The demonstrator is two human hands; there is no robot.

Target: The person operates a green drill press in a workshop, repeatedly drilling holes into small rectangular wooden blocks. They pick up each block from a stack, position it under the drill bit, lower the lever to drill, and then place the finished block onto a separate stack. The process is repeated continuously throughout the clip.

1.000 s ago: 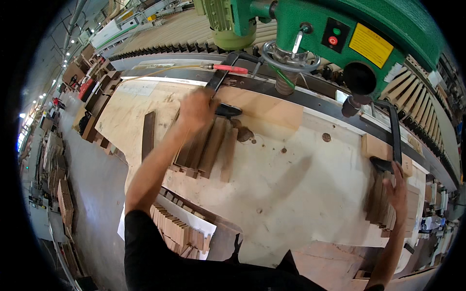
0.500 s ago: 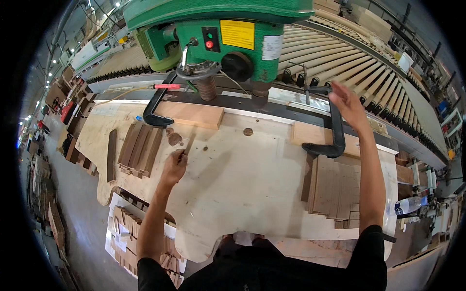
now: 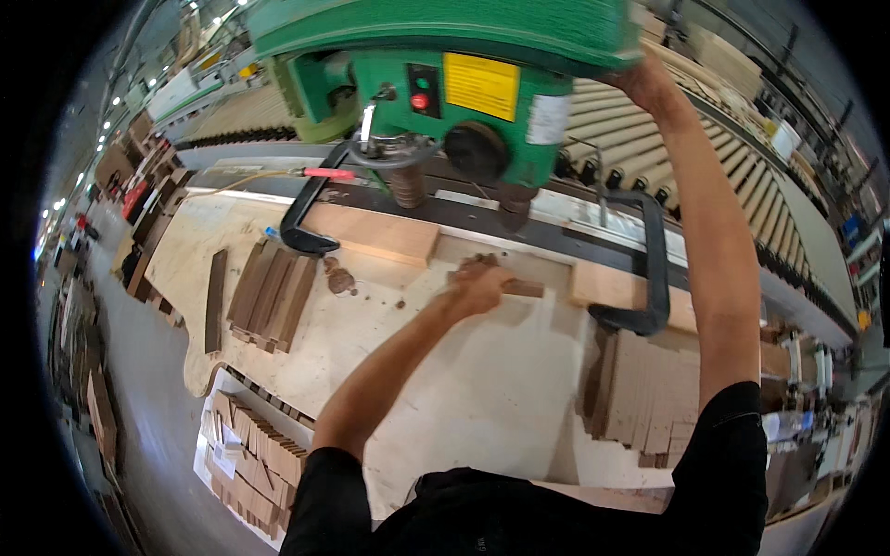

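Note:
My left hand (image 3: 476,285) is closed on a small brown wood strip (image 3: 525,289), low over the pale board near its back fence. Ahead of it stands a green drill press (image 3: 371,56), its spindle (image 3: 515,196) pointing down just behind the fence. My right hand (image 3: 645,85) is raised against the right side of the machine's head; its fingers are hidden there, so what it grips does not show. Two light wood blocks, one on the left (image 3: 385,233) and one on the right (image 3: 607,285), lie along the fence, each beneath a black clamp.
Brown strips are stacked on the board at left (image 3: 271,296) and at right (image 3: 644,394). A white tray (image 3: 206,454) of cut pieces sits lower left. A red-handled air hose (image 3: 329,173) lies near the left clamp (image 3: 301,218). Rollers (image 3: 705,157) stretch behind the right clamp (image 3: 656,269).
My left hand has moved right with the wood strip, from beside the left stack to between the two blocks. My right hand has risen from above the right clamp to the machine's side.

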